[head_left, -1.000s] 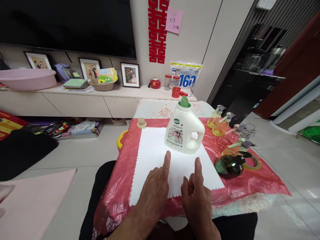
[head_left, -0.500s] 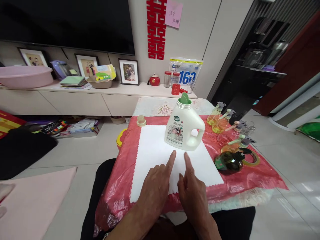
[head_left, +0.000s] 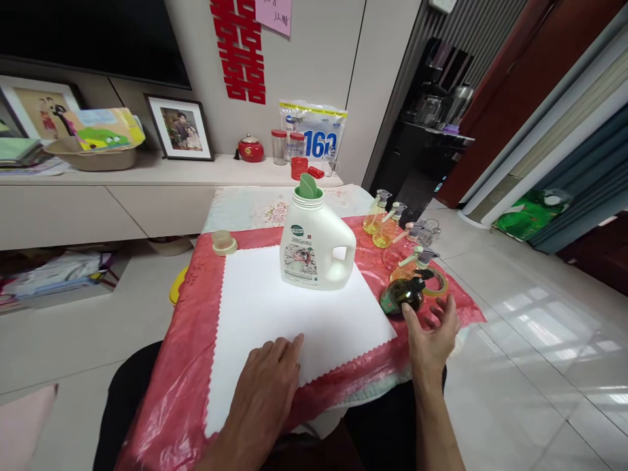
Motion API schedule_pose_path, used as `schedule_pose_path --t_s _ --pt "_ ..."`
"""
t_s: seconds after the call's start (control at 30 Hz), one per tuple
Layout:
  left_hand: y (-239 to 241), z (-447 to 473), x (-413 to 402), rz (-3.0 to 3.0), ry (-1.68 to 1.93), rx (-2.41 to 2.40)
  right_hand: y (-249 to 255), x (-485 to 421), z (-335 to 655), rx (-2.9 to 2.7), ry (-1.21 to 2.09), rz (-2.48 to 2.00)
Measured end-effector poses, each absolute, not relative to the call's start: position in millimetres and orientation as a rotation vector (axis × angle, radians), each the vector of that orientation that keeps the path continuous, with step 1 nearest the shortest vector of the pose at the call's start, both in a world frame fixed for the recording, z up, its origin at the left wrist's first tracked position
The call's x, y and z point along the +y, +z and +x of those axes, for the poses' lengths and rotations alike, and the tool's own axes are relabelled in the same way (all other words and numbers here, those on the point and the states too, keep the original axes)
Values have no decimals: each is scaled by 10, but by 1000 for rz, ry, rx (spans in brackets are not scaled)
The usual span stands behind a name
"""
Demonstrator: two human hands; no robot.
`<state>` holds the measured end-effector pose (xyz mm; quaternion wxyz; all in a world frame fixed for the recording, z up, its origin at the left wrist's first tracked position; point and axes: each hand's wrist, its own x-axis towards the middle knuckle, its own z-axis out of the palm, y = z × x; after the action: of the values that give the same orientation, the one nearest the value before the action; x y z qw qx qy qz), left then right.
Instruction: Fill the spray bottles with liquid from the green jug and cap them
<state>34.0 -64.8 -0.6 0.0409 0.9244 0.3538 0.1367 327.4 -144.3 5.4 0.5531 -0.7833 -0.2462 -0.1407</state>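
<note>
At the right side of a table spread with a red plastic cover point(head_left: 189, 314), the right hand point(head_left: 432, 337) is raised beside a dark pump bottle point(head_left: 400, 296), its fingers apart and curved, the thumb tip at the bottle's near side; whether it touches the bottle cannot be told. That bottle rests on the red cover just past the right edge of a white sheet point(head_left: 255, 320) with a scalloped border. Over the near part of the sheet is the left hand point(head_left: 269, 379), back upward, fingers bent and side by side, forefinger tip foremost; its palm is hidden, so whether the fingers close on anything cannot be told. Toward the back of the sheet stands a white jug point(head_left: 316, 252) with a green spout point(head_left: 307, 186) in its open neck and a handle on the right. A pale cap point(head_left: 224, 242) sits near the sheet's far left corner. Beyond the dark bottle, four clear pump bottles point(head_left: 398, 254) stand in a slanting row, with a roll of tape point(head_left: 444, 284) close by on the right
</note>
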Motion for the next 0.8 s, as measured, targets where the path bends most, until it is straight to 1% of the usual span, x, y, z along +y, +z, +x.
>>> schedule_pose_path --t_s 0.1,0.2,0.6,0.7,0.8 --pt "-30 341 -656 2831 364 1065 -41 -1350 3376 -619 -205 -1891" --pt "-54 311 -651 2814 359 1086 -139 -1233 3401 -603 -157 -1924" --pt "-167 346 -732 2800 541 1167 -389 -1110 3463 -583 -260 -1920" --pt "-184 327 -741 2807 552 1187 -372 -1153 3464 -598 -295 -1884" --pt "-176 281 -705 2797 580 1191 -250 -1235 3420 -646 -297 -1849"
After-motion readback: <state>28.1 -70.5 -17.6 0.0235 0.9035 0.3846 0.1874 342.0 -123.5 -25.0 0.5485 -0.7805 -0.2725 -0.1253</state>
